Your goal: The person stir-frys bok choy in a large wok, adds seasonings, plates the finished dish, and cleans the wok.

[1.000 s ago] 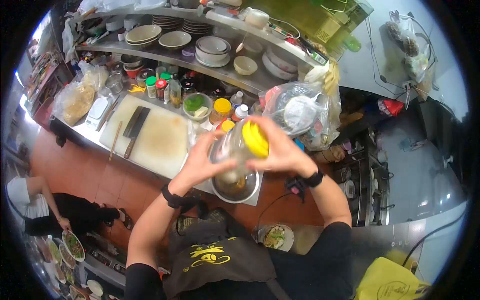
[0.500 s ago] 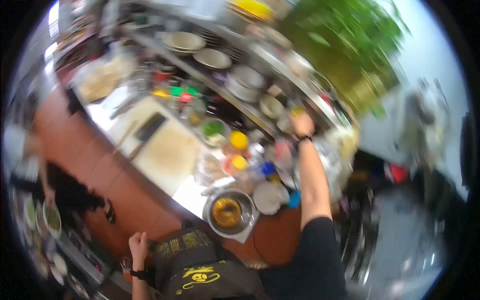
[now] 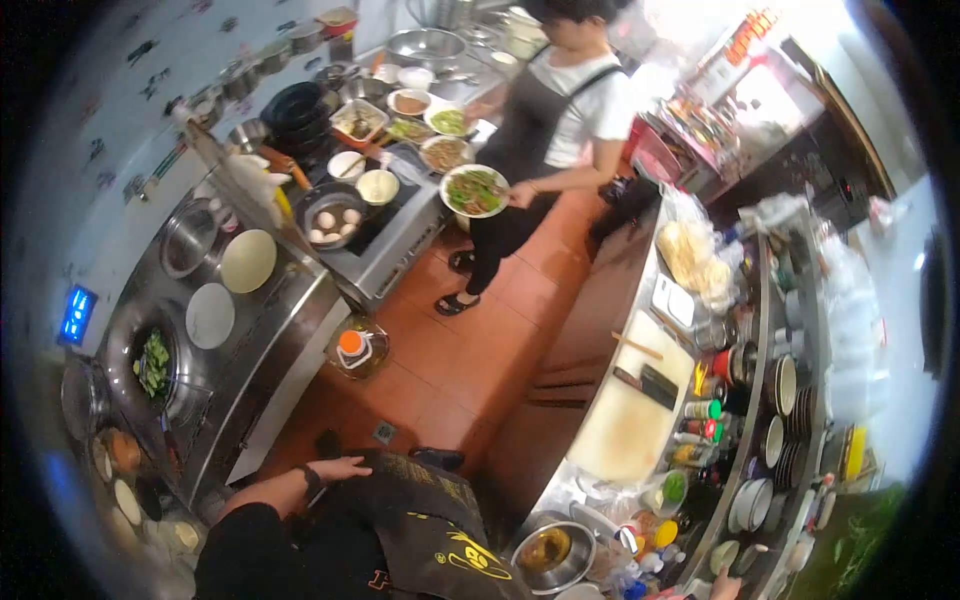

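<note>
- Head view, looking down a narrow kitchen aisle with a red tile floor [image 3: 455,345].
- Left hand [image 3: 340,468]: low at the person's side, black band at the wrist. The fingers are loose and slightly spread, closed on nothing. It lies at the edge of the dark apron [image 3: 440,520], just touching the cloth.
- Right hand [image 3: 722,586]: only a sliver shows at the bottom edge, beside the lower end of the shelf. I cannot tell how the fingers stand or whether they hold anything.
- Metal bowl [image 3: 548,552]: stands on the steel counter at the person's right, just past the apron, with brownish liquid inside. It is between the two hands and neither touches it.
- Small jars and bottles [image 3: 652,530] are crowded just beside the bowl, toward the right hand.
- Farther up the counter is a pale cutting board [image 3: 625,430]. A cleaver [image 3: 655,385] lies flat at its far end, with chopsticks [image 3: 637,346] just beyond.
- On the opposite side is a steel cooking range. One pan holds whole eggs [image 3: 332,218] and a wok [image 3: 152,362] holds greens.
- An orange-capped bottle [image 3: 352,347] sits low by the range.
- A co-worker [image 3: 560,110] stands well apart up the aisle, one hand under a plate of greens [image 3: 475,191].
</note>
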Motion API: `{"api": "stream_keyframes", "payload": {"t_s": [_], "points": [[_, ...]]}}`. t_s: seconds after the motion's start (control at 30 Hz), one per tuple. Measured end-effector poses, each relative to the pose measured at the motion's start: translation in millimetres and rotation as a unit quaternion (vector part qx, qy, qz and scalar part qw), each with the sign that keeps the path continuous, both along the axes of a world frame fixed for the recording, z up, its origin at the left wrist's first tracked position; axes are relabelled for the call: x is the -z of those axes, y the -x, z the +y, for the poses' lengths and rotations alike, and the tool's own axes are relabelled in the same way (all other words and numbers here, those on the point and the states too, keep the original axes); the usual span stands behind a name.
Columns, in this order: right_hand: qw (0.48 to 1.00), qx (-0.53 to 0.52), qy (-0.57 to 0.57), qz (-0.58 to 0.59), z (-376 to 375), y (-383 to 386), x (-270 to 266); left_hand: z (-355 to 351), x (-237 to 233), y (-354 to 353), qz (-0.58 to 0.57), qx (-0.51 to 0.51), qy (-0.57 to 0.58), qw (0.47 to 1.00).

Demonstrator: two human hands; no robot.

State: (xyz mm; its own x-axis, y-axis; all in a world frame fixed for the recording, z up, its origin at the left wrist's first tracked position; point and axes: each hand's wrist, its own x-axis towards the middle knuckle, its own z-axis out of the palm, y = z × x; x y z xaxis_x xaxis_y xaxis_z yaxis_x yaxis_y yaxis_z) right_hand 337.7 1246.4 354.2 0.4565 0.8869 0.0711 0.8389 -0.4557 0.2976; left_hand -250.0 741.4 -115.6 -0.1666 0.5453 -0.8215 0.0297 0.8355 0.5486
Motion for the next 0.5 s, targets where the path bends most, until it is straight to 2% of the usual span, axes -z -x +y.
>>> {"api": "stream_keyframes", "payload": {"t_s": [0.03,0.1,0.13,0.17,0.2,0.23,0.27,0.3,0.33,0.37,0.4,0.43,0.47,0.5], "points": [[0.999,-0.04,-0.022,0.015,-20,49,-17,-14,-25,13,0.003,-0.012,-0.004,1.0],[0.979,-0.169,-0.095,0.069,-63,161,-47,-30,-109,47,-0.065,-0.047,0.062,0.995],[0.977,-0.178,-0.092,0.07,-96,213,-57,-57,-129,72,-0.031,-0.129,0.031,0.991],[0.969,-0.192,-0.11,0.105,-127,260,-62,-78,-131,94,0.062,-0.271,-0.047,0.959],[0.959,-0.216,-0.119,0.139,-151,297,-62,-102,-136,117,0.161,-0.402,-0.118,0.894],[0.968,-0.213,-0.088,0.102,-159,306,-49,-124,-145,136,0.237,-0.506,-0.164,0.813],[0.928,-0.335,-0.092,0.136,-171,331,-34,-146,-154,150,0.291,-0.585,-0.192,0.733],[0.909,-0.364,-0.038,0.199,-192,370,-23,-172,-159,163,0.324,-0.643,-0.21,0.661],[0.887,-0.386,0.012,0.255,-215,406,-14,-195,-162,177,0.315,-0.689,-0.214,0.617],[0.872,-0.412,0.109,0.242,-205,437,0,-214,-174,193,0.263,-0.731,-0.198,0.597],[0.822,-0.481,0.144,0.27,-220,478,3,-243,-165,209,0.178,-0.768,-0.202,0.581],[0.769,-0.537,0.173,0.299,-239,513,10,-263,-175,215,0.23,-0.758,-0.188,0.58],[0.712,-0.538,0.221,0.395,-164,475,71,-277,-185,223,0.278,-0.74,-0.18,0.585],[0.71,-0.567,0.218,0.356,-227,530,52,-292,-186,227,0.277,-0.739,-0.208,0.578]]}}
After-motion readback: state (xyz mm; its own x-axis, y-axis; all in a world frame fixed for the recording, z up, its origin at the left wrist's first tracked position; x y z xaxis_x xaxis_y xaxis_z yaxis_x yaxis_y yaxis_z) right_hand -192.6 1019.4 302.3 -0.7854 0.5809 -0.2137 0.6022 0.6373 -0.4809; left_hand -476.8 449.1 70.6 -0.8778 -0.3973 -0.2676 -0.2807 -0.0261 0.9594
